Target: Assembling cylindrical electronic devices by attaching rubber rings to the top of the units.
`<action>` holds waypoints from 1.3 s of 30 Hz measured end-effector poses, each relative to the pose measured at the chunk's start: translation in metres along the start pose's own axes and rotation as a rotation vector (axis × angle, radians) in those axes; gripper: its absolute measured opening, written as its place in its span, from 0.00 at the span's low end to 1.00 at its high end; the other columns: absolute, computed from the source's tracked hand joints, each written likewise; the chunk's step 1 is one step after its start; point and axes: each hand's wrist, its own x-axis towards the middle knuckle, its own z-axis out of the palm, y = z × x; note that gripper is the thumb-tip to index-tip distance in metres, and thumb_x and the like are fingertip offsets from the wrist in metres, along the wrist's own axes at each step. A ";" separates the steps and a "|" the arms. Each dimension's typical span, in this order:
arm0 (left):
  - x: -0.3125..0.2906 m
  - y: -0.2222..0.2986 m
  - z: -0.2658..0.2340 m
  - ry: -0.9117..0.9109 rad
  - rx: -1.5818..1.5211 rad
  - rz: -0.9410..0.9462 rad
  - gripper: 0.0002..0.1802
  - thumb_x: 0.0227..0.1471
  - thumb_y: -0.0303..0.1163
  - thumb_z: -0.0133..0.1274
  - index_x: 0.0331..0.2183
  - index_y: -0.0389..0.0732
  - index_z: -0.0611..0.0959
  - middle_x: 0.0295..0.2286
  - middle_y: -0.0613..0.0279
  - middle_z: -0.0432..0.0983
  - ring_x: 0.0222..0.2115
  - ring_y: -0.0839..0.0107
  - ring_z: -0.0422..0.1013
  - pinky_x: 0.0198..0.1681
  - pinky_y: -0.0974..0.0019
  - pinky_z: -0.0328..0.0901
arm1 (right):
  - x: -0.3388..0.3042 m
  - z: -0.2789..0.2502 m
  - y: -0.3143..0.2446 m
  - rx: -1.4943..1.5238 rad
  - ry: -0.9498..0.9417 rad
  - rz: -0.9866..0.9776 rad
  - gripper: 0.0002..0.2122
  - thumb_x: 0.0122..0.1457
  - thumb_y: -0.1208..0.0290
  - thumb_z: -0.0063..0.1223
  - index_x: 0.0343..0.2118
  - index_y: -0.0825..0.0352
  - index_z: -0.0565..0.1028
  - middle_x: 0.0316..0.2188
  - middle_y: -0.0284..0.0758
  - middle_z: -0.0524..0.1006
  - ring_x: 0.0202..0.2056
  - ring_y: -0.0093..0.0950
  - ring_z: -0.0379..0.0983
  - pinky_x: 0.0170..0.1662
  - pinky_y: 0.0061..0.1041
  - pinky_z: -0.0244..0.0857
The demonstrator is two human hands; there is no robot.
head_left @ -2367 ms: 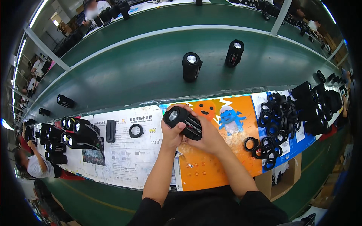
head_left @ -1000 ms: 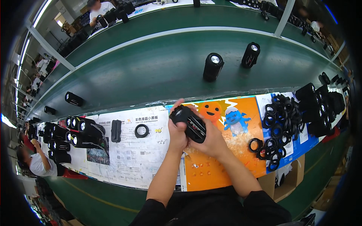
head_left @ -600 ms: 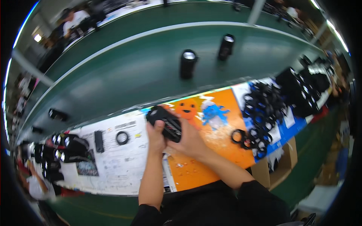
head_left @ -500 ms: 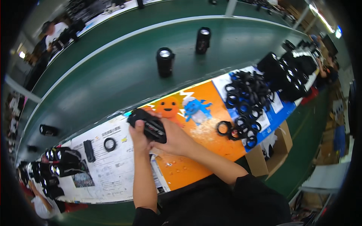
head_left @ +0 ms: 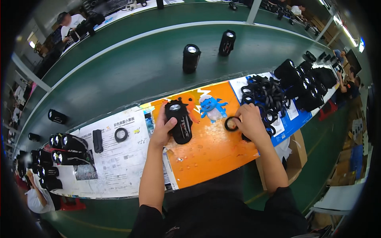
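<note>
Green worktop (head_left: pixel 139 83) spans the far side; nearer, an orange printed board (head_left: pixel 214 158) adjoins a heap of black rings (head_left: pixel 266 94). Over the board, the left hand (head_left: pixel 162 131) clasps a black cylindrical speaker (head_left: pixel 182 123), long axis running away. Rightward, well apart (only board between), the right hand (head_left: pixel 251 122) pinches one loose ring (head_left: pixel 226 126).

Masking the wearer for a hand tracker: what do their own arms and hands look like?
Black short sleeves end near the elbows; forearms bare. Left hand and right hand: no gloves or wristbands visible. Small pale print on the black shirt.
</note>
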 end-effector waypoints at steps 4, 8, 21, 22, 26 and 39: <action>0.003 0.002 0.010 -0.033 -0.060 -0.060 0.48 0.60 0.67 0.62 0.64 0.40 0.69 0.48 0.47 0.82 0.40 0.53 0.85 0.44 0.52 0.82 | 0.018 0.033 -0.027 -0.046 0.327 -0.212 0.11 0.56 0.77 0.70 0.36 0.67 0.74 0.35 0.39 0.77 0.39 0.43 0.78 0.42 0.42 0.73; 0.000 -0.005 0.007 -0.014 -0.157 -0.124 0.47 0.64 0.69 0.56 0.65 0.40 0.69 0.44 0.47 0.83 0.36 0.58 0.85 0.40 0.58 0.83 | -0.003 0.039 -0.052 0.109 0.257 -0.336 0.11 0.59 0.78 0.68 0.43 0.68 0.76 0.39 0.42 0.78 0.38 0.41 0.80 0.42 0.37 0.75; 0.001 0.007 0.025 -0.024 -0.209 0.020 0.53 0.53 0.73 0.66 0.58 0.33 0.76 0.45 0.50 0.84 0.42 0.57 0.86 0.45 0.55 0.83 | -0.023 0.053 -0.103 1.089 -0.050 -0.023 0.48 0.55 0.58 0.81 0.72 0.69 0.61 0.64 0.46 0.73 0.60 0.35 0.77 0.58 0.35 0.75; 0.001 0.005 0.023 -0.061 -0.209 0.023 0.54 0.49 0.71 0.71 0.56 0.33 0.77 0.45 0.50 0.84 0.44 0.56 0.85 0.47 0.54 0.82 | -0.024 0.055 -0.125 1.275 -0.120 -0.015 0.53 0.54 0.56 0.82 0.75 0.70 0.56 0.65 0.48 0.72 0.61 0.36 0.77 0.60 0.35 0.74; -0.009 0.016 0.030 -0.006 -0.180 0.071 0.49 0.46 0.60 0.79 0.54 0.34 0.79 0.43 0.51 0.84 0.44 0.55 0.84 0.49 0.53 0.82 | -0.020 0.056 -0.163 1.120 -0.158 0.133 0.54 0.52 0.53 0.83 0.72 0.77 0.57 0.56 0.52 0.80 0.56 0.39 0.82 0.59 0.35 0.75; -0.010 0.012 0.033 -0.005 -0.266 0.061 0.43 0.52 0.62 0.72 0.52 0.36 0.79 0.41 0.53 0.83 0.42 0.61 0.83 0.47 0.58 0.81 | -0.024 0.046 -0.160 1.001 -0.193 0.052 0.34 0.57 0.60 0.77 0.61 0.73 0.72 0.47 0.42 0.84 0.48 0.33 0.84 0.53 0.31 0.77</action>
